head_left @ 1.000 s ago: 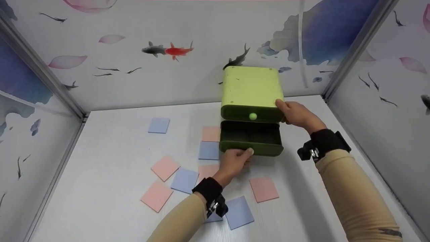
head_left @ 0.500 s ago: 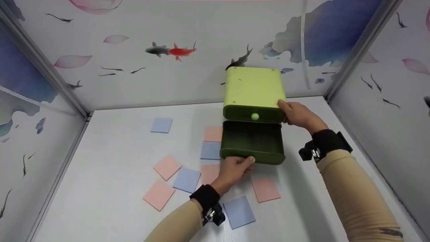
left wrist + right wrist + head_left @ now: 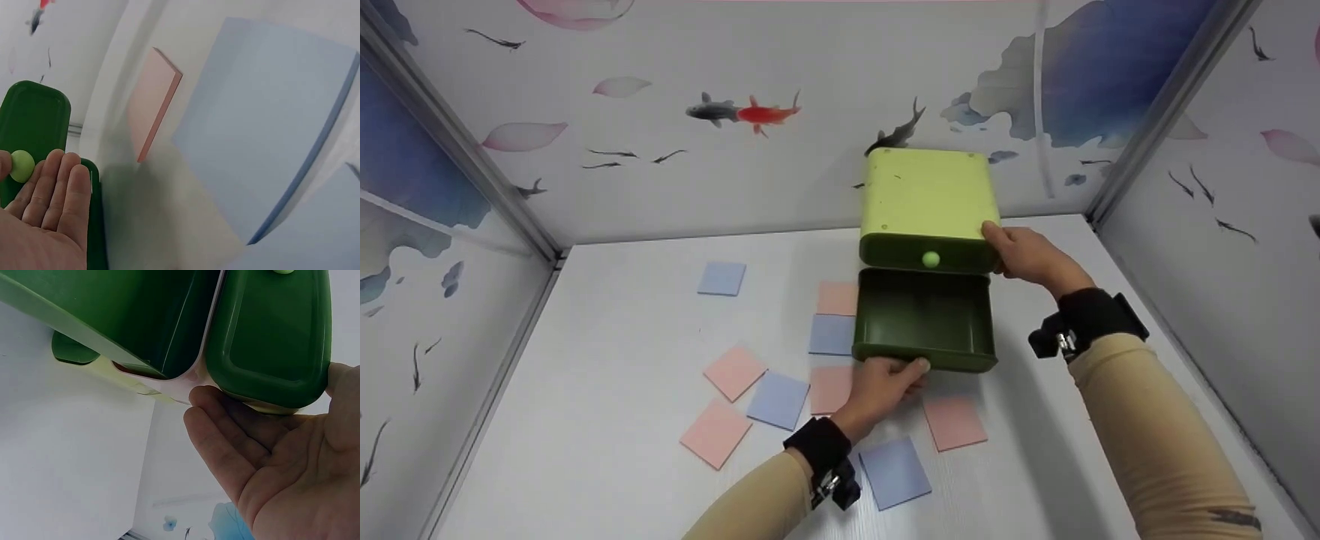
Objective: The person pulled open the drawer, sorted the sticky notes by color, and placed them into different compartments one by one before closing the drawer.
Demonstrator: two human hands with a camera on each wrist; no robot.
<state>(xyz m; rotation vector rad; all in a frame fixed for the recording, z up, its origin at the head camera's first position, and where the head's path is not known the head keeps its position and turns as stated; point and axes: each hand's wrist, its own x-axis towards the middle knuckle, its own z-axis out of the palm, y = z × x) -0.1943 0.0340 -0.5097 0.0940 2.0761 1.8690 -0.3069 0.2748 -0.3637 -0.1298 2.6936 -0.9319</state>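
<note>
Head view: left hand (image 3: 885,379) pinches the light, rigid drawer's (image 3: 924,319) front knob, seemingly; right hand (image 3: 1024,253) grips the box (image 3: 926,199) near the table's (image 3: 607,315) back edge.

L hand (image 3: 885,379) reaches fwd, fingers curled in a grip; R hand (image 3: 1024,253) extended, fingers clasping sideways.
</note>
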